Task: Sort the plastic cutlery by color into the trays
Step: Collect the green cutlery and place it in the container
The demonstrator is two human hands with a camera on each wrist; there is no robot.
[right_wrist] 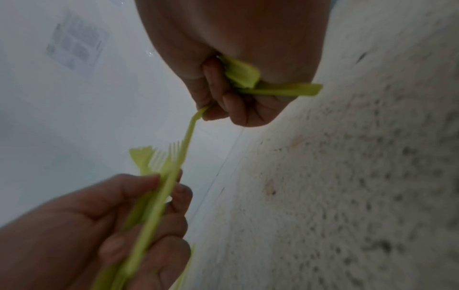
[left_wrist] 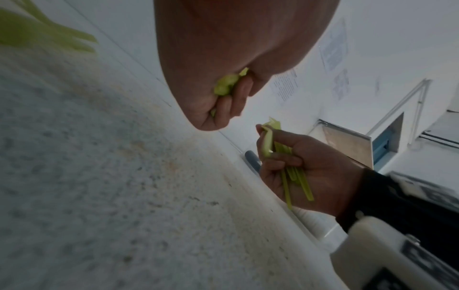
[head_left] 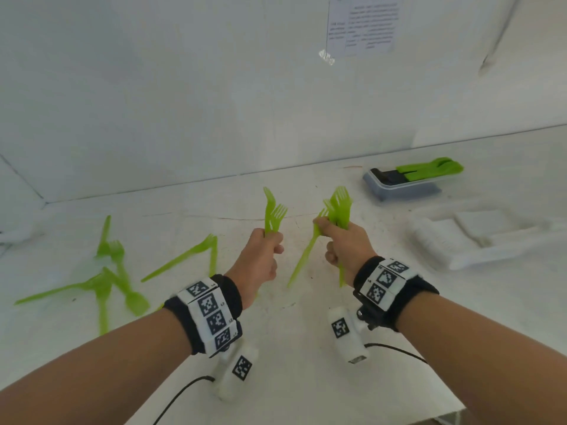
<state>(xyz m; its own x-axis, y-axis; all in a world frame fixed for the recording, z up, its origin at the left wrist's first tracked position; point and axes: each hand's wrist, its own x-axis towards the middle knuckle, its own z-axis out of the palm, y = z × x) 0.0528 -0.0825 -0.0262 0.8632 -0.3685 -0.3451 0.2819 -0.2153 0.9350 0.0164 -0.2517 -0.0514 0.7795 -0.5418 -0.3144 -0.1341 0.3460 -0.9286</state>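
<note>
Over on the far left, loose green forks (head_left: pixel 107 280) are lying scattered and crossing on the white table (head_left: pixel 306 348), with one more pair (head_left: pixel 196 256) sitting nearer the middle, all waiting to be gathered. The person's left hand (head_left: pixel 260 256) is clenching around a couple of green forks (head_left: pixel 273 214), handles buried in the fist and tines pointing up, probably so they stack neatly. Just beside it, close but not touching, the right hand (head_left: pixel 345 243) is gripping a thicker bundle of green forks (head_left: pixel 336 210), one long handle angling down out of the fist; it looks as though the left is about to pass its forks across to make one bunch. Further right, near the back edge where the table meets the wall, a dark tray (head_left: pixel 402 185) is already holding green cutlery (head_left: pixel 429 170), the pieces overhanging its right rim. In front of that, a white tray (head_left: pixel 478 240) is sitting with what seems to be white cutlery, too washed out to be sure. Between the hands and the dark tray the tabletop is lying open, so the carry looks unobstructed.
</note>
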